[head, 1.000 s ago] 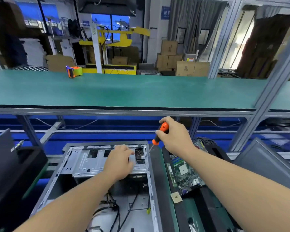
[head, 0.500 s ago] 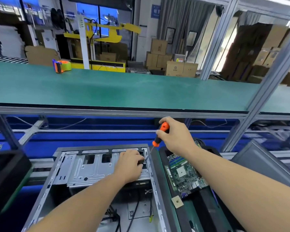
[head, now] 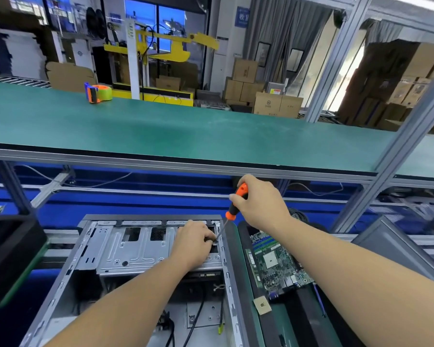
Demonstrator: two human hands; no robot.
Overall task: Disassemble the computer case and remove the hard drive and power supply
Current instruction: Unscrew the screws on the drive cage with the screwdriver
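Orange-handled screwdriver (head: pixel 236 202) is gripped in my right hand (head: pixel 259 201), shaft slanting down-left to the drive cage (head: pixel 145 244) of the computer case (head: pixel 229 271). My left hand (head: pixel 193 242), nearer, rests curled at the tip; what it pinches, I cannot tell

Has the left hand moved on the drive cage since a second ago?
Yes. The left hand has slid right along the drive cage, toward the screwdriver tip at the cage's right edge.
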